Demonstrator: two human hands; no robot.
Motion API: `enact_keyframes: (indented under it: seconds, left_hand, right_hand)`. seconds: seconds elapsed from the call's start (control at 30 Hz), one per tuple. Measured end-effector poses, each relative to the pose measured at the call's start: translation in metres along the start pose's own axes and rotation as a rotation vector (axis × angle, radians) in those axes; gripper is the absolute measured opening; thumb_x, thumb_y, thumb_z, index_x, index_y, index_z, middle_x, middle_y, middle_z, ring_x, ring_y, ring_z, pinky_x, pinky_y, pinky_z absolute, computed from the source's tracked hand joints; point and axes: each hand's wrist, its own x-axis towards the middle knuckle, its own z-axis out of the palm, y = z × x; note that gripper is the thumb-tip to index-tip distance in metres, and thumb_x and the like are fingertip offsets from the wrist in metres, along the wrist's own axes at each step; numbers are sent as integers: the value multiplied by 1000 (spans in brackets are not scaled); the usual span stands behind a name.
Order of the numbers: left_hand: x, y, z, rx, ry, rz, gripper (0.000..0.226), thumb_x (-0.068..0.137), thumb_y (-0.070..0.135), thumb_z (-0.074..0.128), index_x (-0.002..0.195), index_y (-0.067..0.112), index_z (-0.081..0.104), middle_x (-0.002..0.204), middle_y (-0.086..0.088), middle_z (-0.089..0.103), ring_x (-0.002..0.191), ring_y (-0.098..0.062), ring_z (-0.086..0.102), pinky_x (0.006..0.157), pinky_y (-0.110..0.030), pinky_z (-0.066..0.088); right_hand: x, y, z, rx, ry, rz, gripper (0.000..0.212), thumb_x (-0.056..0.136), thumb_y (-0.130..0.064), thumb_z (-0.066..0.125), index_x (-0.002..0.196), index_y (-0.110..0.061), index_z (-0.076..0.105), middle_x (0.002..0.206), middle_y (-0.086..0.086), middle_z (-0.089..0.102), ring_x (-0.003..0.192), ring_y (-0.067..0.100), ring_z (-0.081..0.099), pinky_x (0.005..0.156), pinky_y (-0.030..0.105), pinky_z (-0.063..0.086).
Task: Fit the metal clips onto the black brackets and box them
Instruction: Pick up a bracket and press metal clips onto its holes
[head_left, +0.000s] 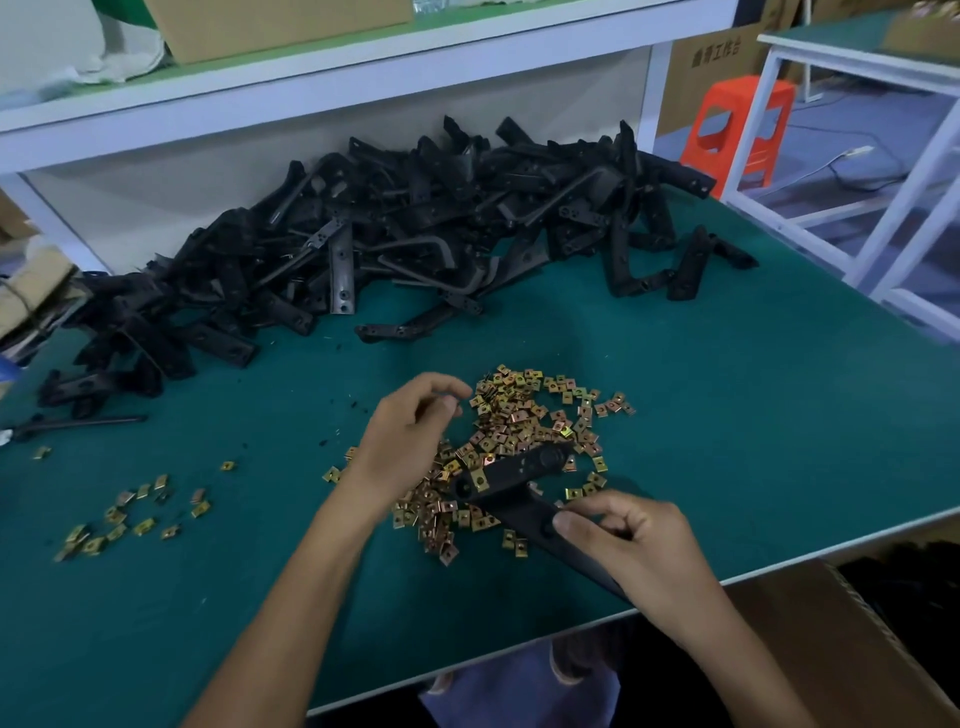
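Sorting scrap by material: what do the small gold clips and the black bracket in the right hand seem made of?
The small gold-coloured square clips look like thin stamped metal, yellow-plated: they glint and show folded edges. The black angled bracket gripped by the right hand looks matte and evenly dull, perhaps moulded plastic or coated metal; the look leaves that open.

1. I get dim, flat overhead light; soft shadows pool under the heap of black plastic brackets (363, 234).
2. Wide-angle distortion bows the white shelf edge (311, 88); corners look soft.
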Motion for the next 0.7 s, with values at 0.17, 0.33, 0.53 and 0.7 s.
enact_keyframes:
  seconds: [0.17, 0.33, 0.53, 0.7]
  left_hand:
    - [-27, 13, 2, -306, -23, -47, 23, 101, 10, 58, 105, 29, 70, 90, 3, 74, 84, -12, 68, 75, -20, 55]
    - [-36, 17, 7, -228, -24, -17, 27, 104, 16, 54, 101, 35, 72, 86, 13, 72, 82, -1, 65, 77, -17, 52]
    - [-40, 22, 8, -328, -24, -14, 23, 96, 17, 68, 101, 37, 78, 97, 6, 77, 92, -10, 72, 85, -21, 57]
    - [-41, 24, 11, -344, -38, -40, 16, 99, 22, 62, 94, 26, 77, 91, -2, 77, 88, -16, 72, 79, -25, 58]
  right_hand:
    - [0, 0, 0, -15, -16, -25, 25, 71, -60, 72, 82, -39, 78, 46, -8, 36, 47, 5, 27, 48, 23, 21]
    - [-1, 0, 0, -18, -17, -25, 26, 70, -61, 72, 82, -39, 78, 46, -9, 35, 47, 4, 27, 48, 19, 23]
    - [-1, 0, -1, -56, -14, -29, 16, 76, -54, 75, 83, -39, 77, 44, -11, 38, 44, 3, 30, 48, 16, 24]
    - [-1, 0, -1, -39, -11, -26, 20, 73, -58, 73, 82, -41, 77, 46, -10, 38, 47, 4, 28, 48, 21, 22]
